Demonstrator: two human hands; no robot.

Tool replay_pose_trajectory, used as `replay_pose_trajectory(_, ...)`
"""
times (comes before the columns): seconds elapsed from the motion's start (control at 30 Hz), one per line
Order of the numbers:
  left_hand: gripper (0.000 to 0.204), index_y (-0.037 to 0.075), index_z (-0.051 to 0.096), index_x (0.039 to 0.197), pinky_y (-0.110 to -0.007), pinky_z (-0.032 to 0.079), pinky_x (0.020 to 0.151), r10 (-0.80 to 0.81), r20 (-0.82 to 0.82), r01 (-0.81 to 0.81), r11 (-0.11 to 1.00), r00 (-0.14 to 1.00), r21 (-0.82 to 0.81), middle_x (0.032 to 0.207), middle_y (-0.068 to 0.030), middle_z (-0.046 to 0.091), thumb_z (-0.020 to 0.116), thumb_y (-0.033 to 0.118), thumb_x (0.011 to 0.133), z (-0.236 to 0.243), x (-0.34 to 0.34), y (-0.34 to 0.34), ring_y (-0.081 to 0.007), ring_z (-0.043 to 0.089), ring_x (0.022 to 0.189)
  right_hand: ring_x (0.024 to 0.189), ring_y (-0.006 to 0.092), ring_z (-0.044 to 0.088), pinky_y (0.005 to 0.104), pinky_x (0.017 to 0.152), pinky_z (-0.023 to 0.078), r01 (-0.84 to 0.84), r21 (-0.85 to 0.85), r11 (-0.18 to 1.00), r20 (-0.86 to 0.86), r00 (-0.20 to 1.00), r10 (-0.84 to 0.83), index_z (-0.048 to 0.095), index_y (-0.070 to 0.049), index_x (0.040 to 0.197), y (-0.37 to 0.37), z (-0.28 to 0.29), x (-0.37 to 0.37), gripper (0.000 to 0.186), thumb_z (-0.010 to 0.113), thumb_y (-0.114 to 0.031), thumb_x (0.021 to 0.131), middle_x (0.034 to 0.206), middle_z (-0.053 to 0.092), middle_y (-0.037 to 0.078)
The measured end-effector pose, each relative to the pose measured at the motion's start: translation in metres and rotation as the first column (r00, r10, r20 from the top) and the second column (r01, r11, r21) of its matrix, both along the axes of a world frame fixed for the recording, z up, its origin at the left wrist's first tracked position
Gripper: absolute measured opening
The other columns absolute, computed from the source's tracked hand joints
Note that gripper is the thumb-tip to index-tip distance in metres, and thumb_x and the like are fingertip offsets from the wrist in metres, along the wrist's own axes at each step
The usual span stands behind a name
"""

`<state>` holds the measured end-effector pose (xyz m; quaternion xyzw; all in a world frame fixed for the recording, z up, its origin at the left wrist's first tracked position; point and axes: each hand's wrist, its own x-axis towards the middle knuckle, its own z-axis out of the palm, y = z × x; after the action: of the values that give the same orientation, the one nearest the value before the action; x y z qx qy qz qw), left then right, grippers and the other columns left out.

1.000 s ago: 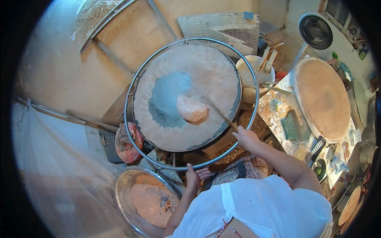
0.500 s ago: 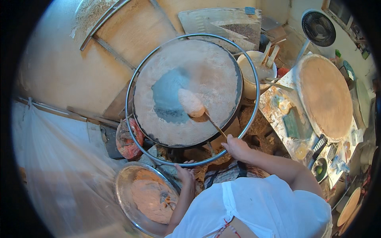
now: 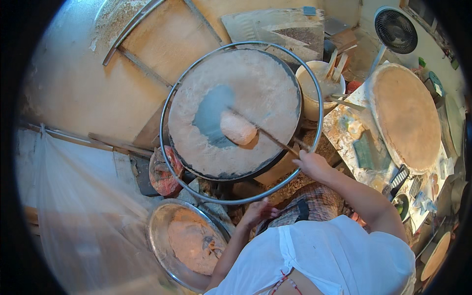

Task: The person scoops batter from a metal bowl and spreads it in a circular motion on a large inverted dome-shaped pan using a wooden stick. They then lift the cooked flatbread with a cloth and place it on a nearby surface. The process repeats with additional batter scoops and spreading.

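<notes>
A round griddle [image 3: 191, 162] spread with a pale pinkish layer lies ahead of me, inside a larger metal ring [image 3: 314, 83]. Left of its middle is a bare blue-grey patch. A soft pinkish lump of dough [image 3: 238, 129] rests at that patch's right edge. My right hand [image 3: 312, 164] is closed round the near end of a long thin stick [image 3: 278, 141], whose far part reaches over the griddle past the dough. What its tip is like is hard to make out. Just below the ring's near edge, my left hand [image 3: 260, 211] holds nothing, its fingers loosely apart.
A metal basin [image 3: 155, 236] of similar dough sits at lower left, beside hanging clear plastic [image 3: 83, 211]. To the right, a littered table [image 3: 339, 123] bears a large round board [image 3: 405, 115]. Behind stand a white bucket [image 3: 309, 103] with sticks and a fan [image 3: 396, 30].
My left hand has come away from the ring, moving right and toward me. My right hand has shifted up and right, and the stick now crosses beyond the dough's upper edge.
</notes>
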<state>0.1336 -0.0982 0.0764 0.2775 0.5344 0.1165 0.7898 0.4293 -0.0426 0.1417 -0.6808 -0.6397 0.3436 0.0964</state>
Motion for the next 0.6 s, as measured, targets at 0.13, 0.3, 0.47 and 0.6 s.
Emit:
replay_pose_trajectory(0.13,0.068,-0.008,0.057,0.101,-0.035,0.054,0.061,0.619,-0.196,-0.570,0.781,0.761,0.254,0.085,-0.0168,0.065,0.036,0.056,0.096,-0.017,-0.058,0.009,-0.0254,0.066,0.071,0.075,0.0422,0.064,0.0515,0.067,0.051,0.150,-0.147,0.978,-0.103,0.981,-0.166,0.048,0.004,0.097,-0.027,-0.015,-0.036,0.039,0.051,-0.035,0.094,0.079,0.063,0.027)
replay_pose_trajectory(0.3,0.081,-0.011,0.052,0.106,-0.033,0.055,0.057,0.646,-0.022,-0.646,0.763,0.763,0.006,0.085,-0.0228,0.067,0.018,0.062,0.096,-0.020,-0.052,0.014,-0.0290,0.068,0.070,0.076,0.0409,0.065,0.0493,0.067,0.052,-0.023,-0.051,0.998,-0.086,0.996,0.018,0.050,0.005,0.095,0.006,-0.002,-0.032,0.042,0.053,-0.037,0.093,0.082,0.064,0.025)
replay_pose_trajectory(0.47,0.076,-0.007,0.053,0.102,-0.037,0.056,0.061,0.332,-0.046,-0.334,0.942,0.942,-0.047,0.084,-0.0227,0.067,0.017,0.060,0.097,-0.006,0.007,0.002,-0.0308,0.067,0.070,0.076,0.0432,0.064,0.0496,0.066,0.052,0.147,-0.158,0.976,-0.094,0.982,-0.163,0.046,0.003,0.096,-0.020,-0.019,-0.045,0.038,0.050,-0.035,0.095,0.080,0.063,0.027)
replay_pose_trajectory(0.6,0.059,-0.003,0.056,0.100,-0.037,0.056,0.069,0.075,0.205,-0.047,0.989,0.976,-0.138,0.084,-0.0199,0.067,0.036,0.052,0.098,0.000,0.027,0.006,-0.0281,0.068,0.075,0.077,0.0437,0.064,0.0501,0.068,0.051,0.035,0.001,0.999,-0.093,0.995,-0.035,0.049,0.005,0.096,-0.004,-0.011,-0.059,0.040,0.051,-0.035,0.094,0.082,0.064,0.027)
